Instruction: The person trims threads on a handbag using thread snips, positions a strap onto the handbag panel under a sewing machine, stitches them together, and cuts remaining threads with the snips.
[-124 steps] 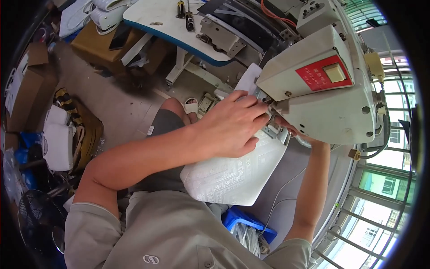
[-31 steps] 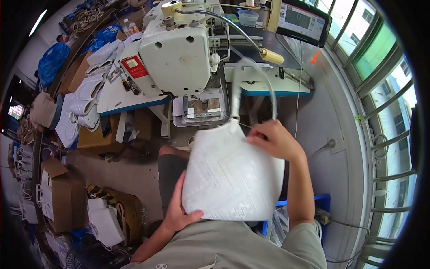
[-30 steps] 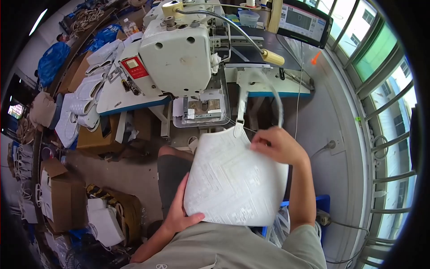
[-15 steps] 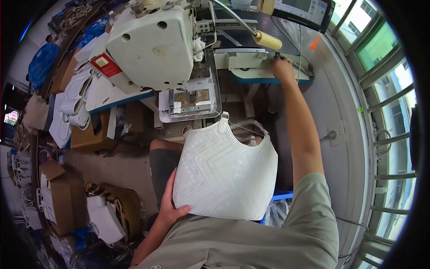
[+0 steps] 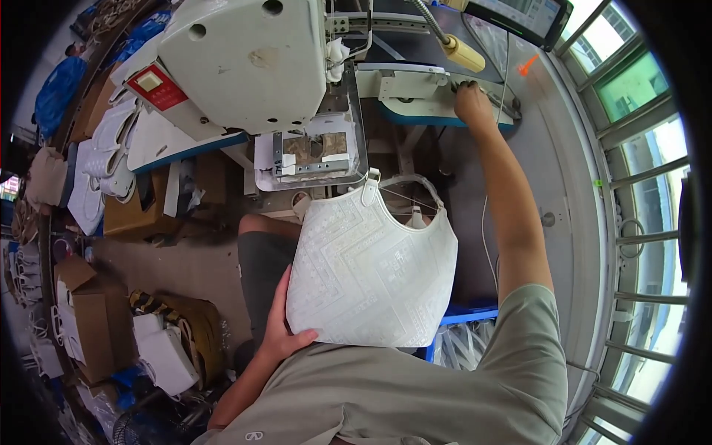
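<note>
A white handbag (image 5: 371, 274) with an embossed zigzag pattern rests upright against my lap, its curved opening and handle pointing away from me. My left hand (image 5: 285, 334) grips its lower left corner, thumb on the front face and the other fingers partly hidden behind. My right arm is stretched far forward, and my right hand (image 5: 475, 102) is closed at the right end of the sewing machine's pale table part (image 5: 423, 111). Something small and dark shows at its fingertips, too small to name. Close beyond the bag sits a metal clamp frame (image 5: 315, 159).
A large white sewing machine (image 5: 245, 67) stands ahead on the left. A lamp on a bendable neck (image 5: 463, 53) and a screen (image 5: 523, 18) are at the back right. Cardboard boxes (image 5: 104, 326) and white bags (image 5: 163, 356) lie at left; a blue crate (image 5: 463, 315) stands beside my right side.
The view has shifted slightly, so the machine appears higher and further left. The bag tilts a little differently on my lap. My right hand stays at the same spot on the machine table.
</note>
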Demonstrator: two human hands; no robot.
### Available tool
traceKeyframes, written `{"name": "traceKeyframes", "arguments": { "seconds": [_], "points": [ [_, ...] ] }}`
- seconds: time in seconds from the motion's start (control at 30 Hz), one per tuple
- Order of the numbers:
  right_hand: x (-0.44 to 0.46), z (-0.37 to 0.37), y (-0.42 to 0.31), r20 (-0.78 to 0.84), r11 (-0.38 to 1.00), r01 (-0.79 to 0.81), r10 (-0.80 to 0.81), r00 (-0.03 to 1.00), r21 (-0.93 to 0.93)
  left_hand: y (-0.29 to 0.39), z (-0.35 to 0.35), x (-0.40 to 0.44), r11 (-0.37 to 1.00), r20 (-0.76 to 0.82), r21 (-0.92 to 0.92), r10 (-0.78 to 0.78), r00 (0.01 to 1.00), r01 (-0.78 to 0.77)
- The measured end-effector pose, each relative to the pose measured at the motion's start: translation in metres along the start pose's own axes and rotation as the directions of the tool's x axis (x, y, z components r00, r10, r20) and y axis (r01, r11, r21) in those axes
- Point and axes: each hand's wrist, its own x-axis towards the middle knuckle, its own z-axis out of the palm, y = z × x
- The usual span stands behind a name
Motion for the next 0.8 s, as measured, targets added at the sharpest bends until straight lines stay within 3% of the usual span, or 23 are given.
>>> {"name": "traceKeyframes", "arguments": {
  "seconds": [0.13,0.2,0.23,0.3,0.33,0.37,0.43,0.47,0.53,0.63,0.7,0.73,0.77,0.8],
  "points": [
    [-0.006,-0.003,0.001,-0.036,1.000,0.007,-0.008,0.999,-0.026,0.002,0.000,0.003,1.000,0.004,0.008,0.023,1.000,-0.023],
    [-0.010,-0.009,0.003,0.051,0.980,-0.136,0.130,0.990,0.146,-0.001,-0.001,0.003,1.000,-0.003,0.001,0.023,1.000,-0.023],
    [-0.020,-0.009,0.003,0.057,0.982,-0.130,0.123,0.991,0.138,-0.002,-0.002,0.001,1.000,-0.004,0.001,0.015,1.000,-0.015],
    [-0.045,-0.014,0.005,-0.068,0.953,-0.022,0.045,0.997,0.302,-0.006,-0.004,0.002,1.000,-0.002,-0.005,0.018,1.000,-0.018],
    [-0.061,-0.028,0.002,0.120,0.786,-0.188,0.145,0.982,0.588,-0.008,-0.004,0.002,1.000,-0.001,0.000,0.024,1.000,-0.024],
    [-0.080,-0.048,-0.006,0.327,0.518,-0.370,0.175,0.928,0.771,-0.008,-0.004,0.003,1.000,-0.004,-0.008,0.023,1.000,-0.023],
    [-0.123,-0.071,-0.015,0.432,-0.122,-0.417,0.146,0.890,0.901,-0.009,-0.005,0.003,1.000,0.002,0.015,-0.008,1.000,0.008],
    [-0.136,-0.085,-0.021,0.434,-0.121,-0.420,0.146,0.889,0.900,-0.010,-0.006,0.003,1.000,0.002,0.013,-0.011,1.000,0.011],
    [-0.154,-0.112,-0.036,0.496,-0.254,-0.460,0.101,0.862,0.851,-0.011,-0.008,0.004,1.000,0.007,0.005,-0.016,1.000,0.016],
    [-0.171,-0.139,-0.067,0.473,0.024,-0.474,-0.112,0.874,0.880,-0.009,-0.009,0.006,1.000,0.014,-0.006,-0.016,1.000,0.016],
    [-0.180,-0.146,-0.081,0.394,0.081,-0.392,-0.347,0.851,0.916,-0.012,-0.008,0.006,1.000,0.016,-0.022,-0.011,1.000,0.012],
    [-0.184,-0.157,-0.094,0.392,0.201,-0.342,-0.327,0.860,0.918,-0.013,-0.008,0.006,0.999,0.011,-0.038,-0.007,1.000,0.008],
    [-0.184,-0.174,-0.104,0.391,0.204,-0.340,-0.328,0.860,0.918,-0.013,-0.007,0.006,0.999,0.011,-0.040,-0.004,1.000,0.005],
    [-0.182,-0.194,-0.114,0.388,0.407,-0.239,-0.337,0.858,0.882,-0.012,-0.006,0.006,0.999,0.007,-0.036,-0.006,1.000,0.006]
  ]
}}
